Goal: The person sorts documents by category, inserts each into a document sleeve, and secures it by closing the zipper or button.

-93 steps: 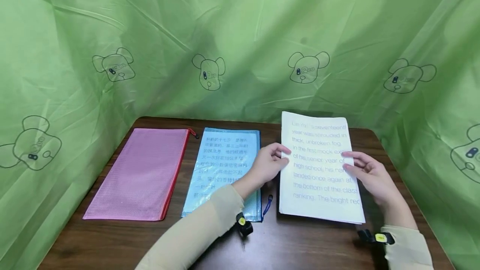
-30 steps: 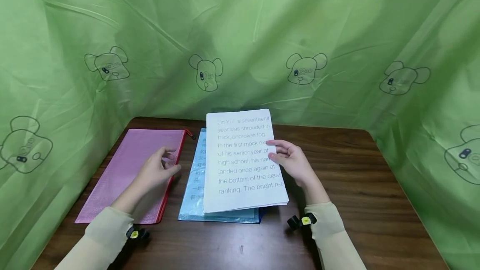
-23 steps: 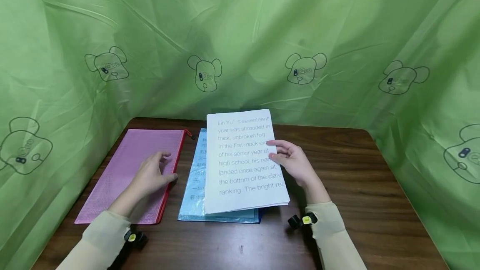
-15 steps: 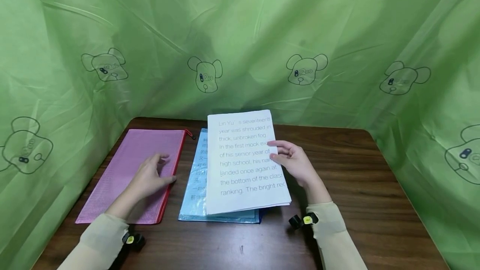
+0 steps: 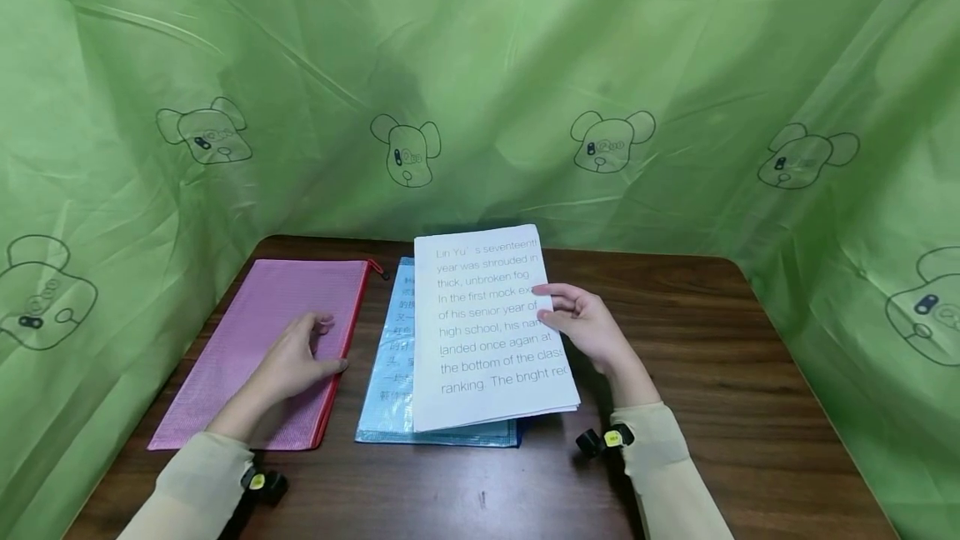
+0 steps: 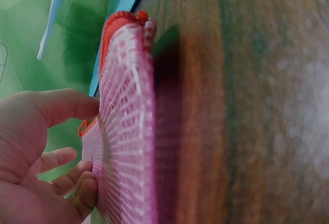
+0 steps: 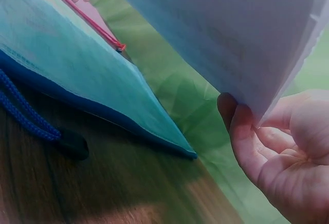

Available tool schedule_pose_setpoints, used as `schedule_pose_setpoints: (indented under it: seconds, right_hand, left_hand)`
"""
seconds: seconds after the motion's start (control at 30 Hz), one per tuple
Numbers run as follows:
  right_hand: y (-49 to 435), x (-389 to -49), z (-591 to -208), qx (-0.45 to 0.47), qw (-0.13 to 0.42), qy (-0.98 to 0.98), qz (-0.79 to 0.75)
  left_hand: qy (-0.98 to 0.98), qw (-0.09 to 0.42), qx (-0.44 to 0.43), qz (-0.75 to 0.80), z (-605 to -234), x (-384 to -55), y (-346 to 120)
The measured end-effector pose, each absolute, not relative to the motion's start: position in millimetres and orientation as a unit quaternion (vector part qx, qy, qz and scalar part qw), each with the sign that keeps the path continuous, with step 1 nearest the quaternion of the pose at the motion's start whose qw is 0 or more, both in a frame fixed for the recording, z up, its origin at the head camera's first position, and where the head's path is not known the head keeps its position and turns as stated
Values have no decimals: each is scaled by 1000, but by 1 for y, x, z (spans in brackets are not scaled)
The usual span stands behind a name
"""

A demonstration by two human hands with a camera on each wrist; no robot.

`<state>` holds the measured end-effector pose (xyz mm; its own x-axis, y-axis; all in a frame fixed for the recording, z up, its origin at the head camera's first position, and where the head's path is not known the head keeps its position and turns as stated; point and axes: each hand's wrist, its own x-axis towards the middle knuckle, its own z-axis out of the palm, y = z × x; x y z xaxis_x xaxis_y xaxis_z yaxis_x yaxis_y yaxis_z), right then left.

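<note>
My right hand (image 5: 588, 327) pinches the right edge of a stack of white printed sheets (image 5: 483, 402), held above a blue zipper pouch (image 5: 384, 411). The right wrist view shows a gap between the raised sheets (image 7: 226, 34) and the blue pouch (image 7: 77, 64). Further left, a pink mesh zipper pouch (image 5: 262, 307) with a red zipper lies flat. My left hand (image 5: 288, 361) rests on its right side, thumb near the zipper edge. In the left wrist view, thumb and fingertips touch the pink pouch (image 6: 126, 147) without gripping it. Printed text shows through the blue pouch, partly covered by the sheets.
Everything lies on a dark brown wooden table (image 5: 697, 357). A green curtain (image 5: 495, 48) with bear-head outlines surrounds its back and sides. A red pull cord (image 5: 378, 269) hangs off the pink pouch's far corner, and a blue cord (image 7: 31, 116) lies beside the blue pouch.
The right hand has carried the sheets left, over the blue pouch. My left hand has let go of them and come down on the pink pouch, then slid slightly nearer.
</note>
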<state>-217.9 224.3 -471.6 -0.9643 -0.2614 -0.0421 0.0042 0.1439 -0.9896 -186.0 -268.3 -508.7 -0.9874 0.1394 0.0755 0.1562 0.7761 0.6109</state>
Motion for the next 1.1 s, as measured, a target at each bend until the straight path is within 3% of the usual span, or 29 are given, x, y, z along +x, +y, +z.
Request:
schedule_pose_setpoints:
  seconds: [1.1]
  right_hand:
    - [225, -218, -473, -88, 115, 745, -651]
  left_hand:
    - [-941, 54, -103, -319, -501, -200, -255]
